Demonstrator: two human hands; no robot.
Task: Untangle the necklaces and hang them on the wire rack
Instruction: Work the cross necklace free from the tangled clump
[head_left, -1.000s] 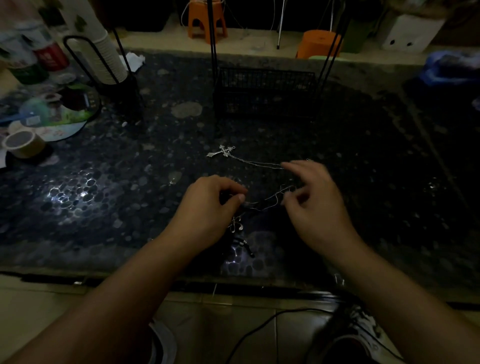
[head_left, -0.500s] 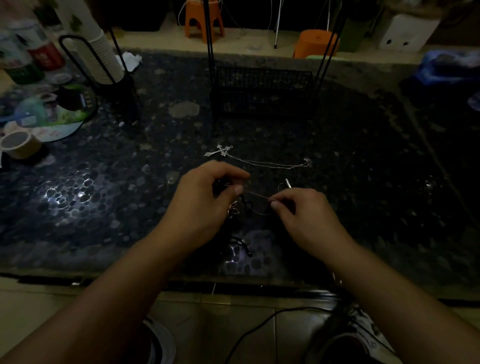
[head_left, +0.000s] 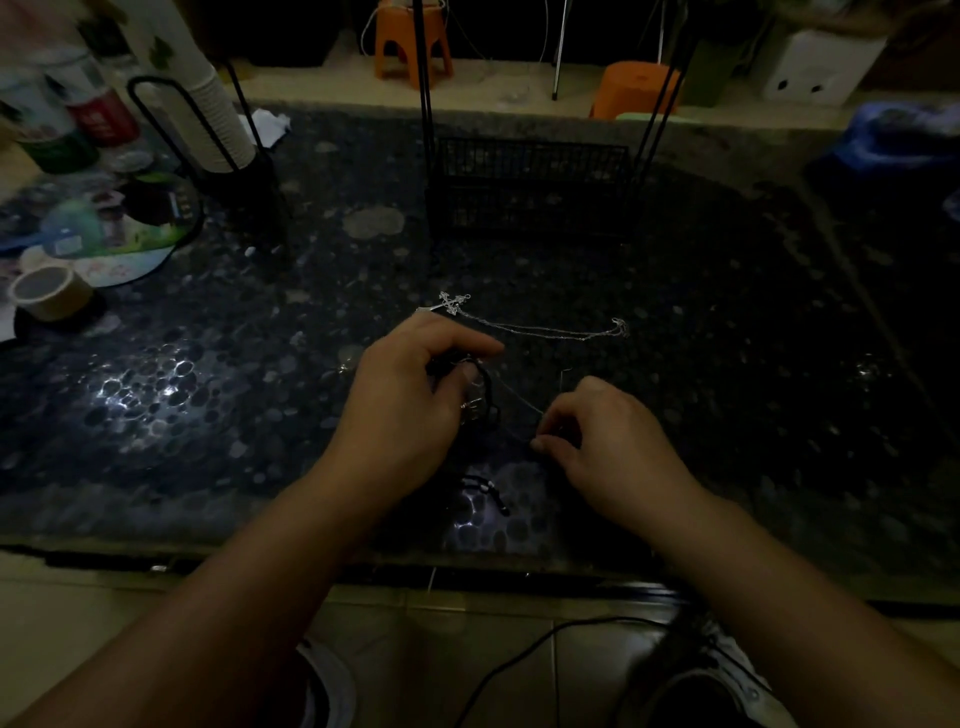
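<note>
Between the hands (head_left: 498, 415) and the wire rack (head_left: 530, 187) the bench (head_left: 753, 364) lies open apart from the cross necklace (head_left: 524, 323) (lying flat), while the cup holder (head_left: 228, 156) and tape roll (head_left: 51, 291) obstruct the far left.

Silver cross necklace (head_left: 540, 326) lies flat on the bench, chain stretched out just beyond the left hand (head_left: 410, 395). Tangled necklaces (head_left: 480, 400), dark cord and fine chain, held between both hands. Black wire rack (head_left: 530, 187) stands upright well beyond them.
</note>
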